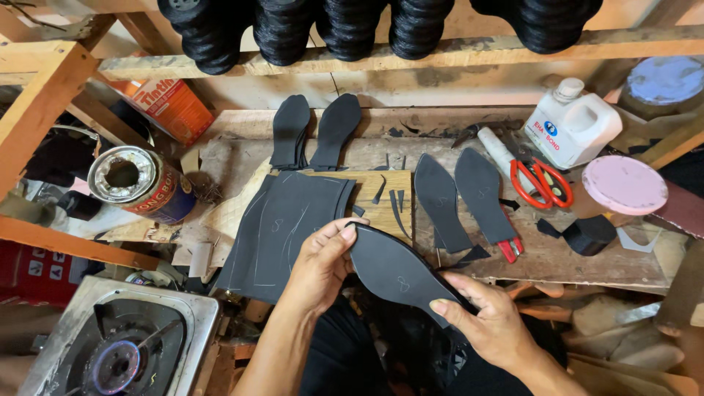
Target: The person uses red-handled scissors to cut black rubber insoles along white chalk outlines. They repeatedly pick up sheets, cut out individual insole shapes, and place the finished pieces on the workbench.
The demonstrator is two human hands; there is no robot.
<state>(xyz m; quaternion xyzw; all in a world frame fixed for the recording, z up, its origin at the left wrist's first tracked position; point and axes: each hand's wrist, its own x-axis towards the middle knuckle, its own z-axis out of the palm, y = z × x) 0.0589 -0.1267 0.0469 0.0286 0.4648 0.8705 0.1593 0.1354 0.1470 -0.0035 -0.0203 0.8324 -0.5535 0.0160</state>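
Both hands grip black sole (400, 273) betw. them, L (323, 264) & R (490, 323).

Pretty even, soft daylight here, brightest on the white plastic jug (573, 123) at upper right. Shadows stay mild under the bench. Sharp centre, slight wide-angle bending at edges.

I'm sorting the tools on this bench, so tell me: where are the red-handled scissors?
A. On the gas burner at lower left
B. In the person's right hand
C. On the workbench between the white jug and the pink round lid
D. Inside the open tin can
C: the red-handled scissors lie on the workbench, just below the white jug and left of the pink round lid.
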